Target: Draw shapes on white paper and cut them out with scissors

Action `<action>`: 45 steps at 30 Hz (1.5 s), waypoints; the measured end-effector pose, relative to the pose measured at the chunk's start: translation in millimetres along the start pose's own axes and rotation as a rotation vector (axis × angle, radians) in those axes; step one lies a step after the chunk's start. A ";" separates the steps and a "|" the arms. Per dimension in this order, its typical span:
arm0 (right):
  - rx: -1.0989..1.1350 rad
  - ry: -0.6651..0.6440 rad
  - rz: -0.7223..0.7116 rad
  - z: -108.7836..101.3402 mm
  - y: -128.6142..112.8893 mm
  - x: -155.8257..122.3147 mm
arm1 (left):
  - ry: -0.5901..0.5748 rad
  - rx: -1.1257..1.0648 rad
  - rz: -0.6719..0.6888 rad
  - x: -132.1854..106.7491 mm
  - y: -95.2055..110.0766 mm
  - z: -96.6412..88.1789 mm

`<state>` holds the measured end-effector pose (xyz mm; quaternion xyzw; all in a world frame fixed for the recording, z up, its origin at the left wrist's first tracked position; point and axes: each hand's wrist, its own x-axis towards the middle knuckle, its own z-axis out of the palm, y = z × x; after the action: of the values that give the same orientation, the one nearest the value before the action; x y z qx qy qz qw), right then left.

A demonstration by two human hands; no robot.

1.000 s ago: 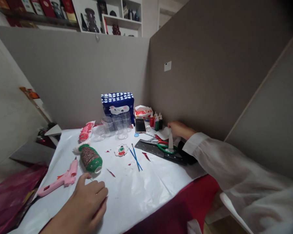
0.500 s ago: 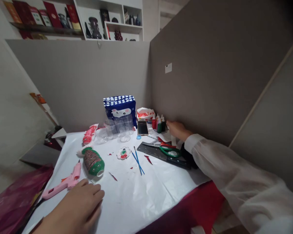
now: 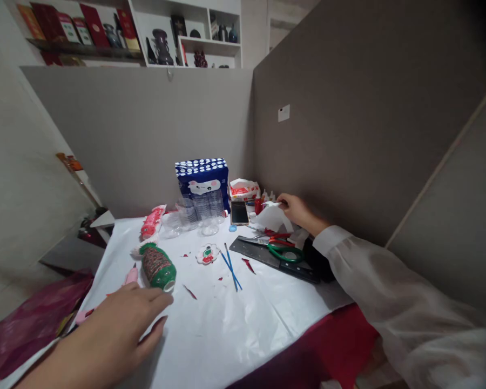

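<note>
My right hand [image 3: 298, 210] is at the far right of the table, its fingers pinched on the edge of a white sheet of paper [image 3: 274, 218]. The sheet hangs in front of small paint bottles [image 3: 259, 204]. My left hand [image 3: 123, 319] is at the near left, thumb apart from the fingers. Its fingertips lie beside the white neck of a green fish-shaped craft [image 3: 159, 266] with a brown, scaly-looking middle; I cannot tell whether they touch it. A pink glue gun [image 3: 132, 274] is mostly hidden behind this hand.
Green-handled scissors [image 3: 285, 253] lie on a dark cleaver [image 3: 259, 256]. Two blue paintbrushes [image 3: 231, 268] cross near a flower-shaped palette [image 3: 207, 253]. At the back are clear plastic cups [image 3: 202, 208], a blue package [image 3: 202, 175], a phone [image 3: 239, 213] and a red fish craft [image 3: 153, 221].
My right hand has lifted the white sheet up into view. My left hand has moved forward to the green fish craft, its thumb spreading and its arm covering more of the glue gun.
</note>
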<state>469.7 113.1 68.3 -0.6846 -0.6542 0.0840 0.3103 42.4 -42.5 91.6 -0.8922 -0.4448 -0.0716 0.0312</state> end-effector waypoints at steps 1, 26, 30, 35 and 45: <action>0.082 0.008 -0.027 -2.9 -3.2 -2.1 | -0.054 0.011 0.028 8.1 2.1 -5.6; 0.924 0.086 0.104 47.2 -50.1 -108.8 | -0.417 -1.018 -0.274 131.7 52.1 -9.4; 0.551 0.159 0.138 15.6 -1.7 -76.9 | -0.376 -1.121 -0.373 122.5 36.4 -11.1; 0.094 0.040 0.100 5.8 34.4 -59.2 | -0.314 -1.336 -0.485 108.5 25.6 -14.7; -0.180 -0.005 0.094 1.0 30.2 -53.0 | -0.044 -0.971 -0.441 82.0 24.9 -14.9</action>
<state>487.7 64.7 36.0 -0.7396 -0.6268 0.0410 0.2415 109.5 5.5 119.2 -0.6904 -0.5381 -0.2552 -0.4106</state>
